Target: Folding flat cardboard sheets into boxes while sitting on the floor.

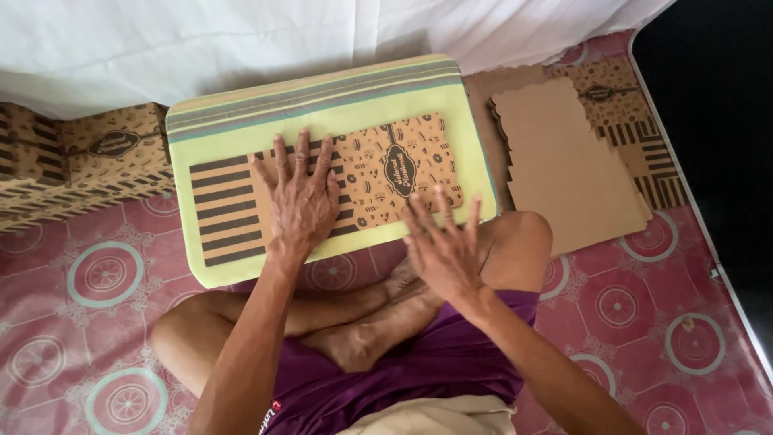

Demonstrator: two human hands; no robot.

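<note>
A flat brown cardboard blank with black stripes and printed patterns lies on a yellow-green cushion board. My left hand presses flat on the blank's striped left part, fingers spread. My right hand hovers with fingers apart over the blank's lower right edge, just above my knee; it holds nothing. I sit cross-legged behind the board in purple shorts.
A stack of unfolded cardboard blanks lies to the right of the board. Folded patterned boxes stand at the left. A white cloth hangs behind. The floor is a pink patterned mat with a dark edge at right.
</note>
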